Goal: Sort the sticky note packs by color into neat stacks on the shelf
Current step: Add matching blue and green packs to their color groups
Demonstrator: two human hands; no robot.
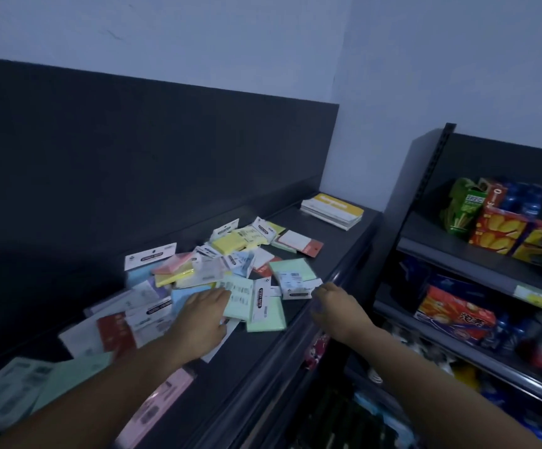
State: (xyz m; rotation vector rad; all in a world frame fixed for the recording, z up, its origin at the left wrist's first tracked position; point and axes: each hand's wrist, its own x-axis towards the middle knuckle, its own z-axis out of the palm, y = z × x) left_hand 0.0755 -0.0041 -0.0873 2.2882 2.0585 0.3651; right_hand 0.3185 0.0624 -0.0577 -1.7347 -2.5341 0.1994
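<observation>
Sticky note packs (pixel 230 270) sprawl under the left hand (pixel 198 322), beside the right hand (pixel 334 306).

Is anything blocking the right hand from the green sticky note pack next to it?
Nothing visible does. The right hand is at the front edge of the shelf, and the green pack lies just past it, uncovered.

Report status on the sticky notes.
Left hand open on the sticky note packs, pile unsorted. Right hand at shelf edge, grip unclear. Nothing in the way.
</observation>
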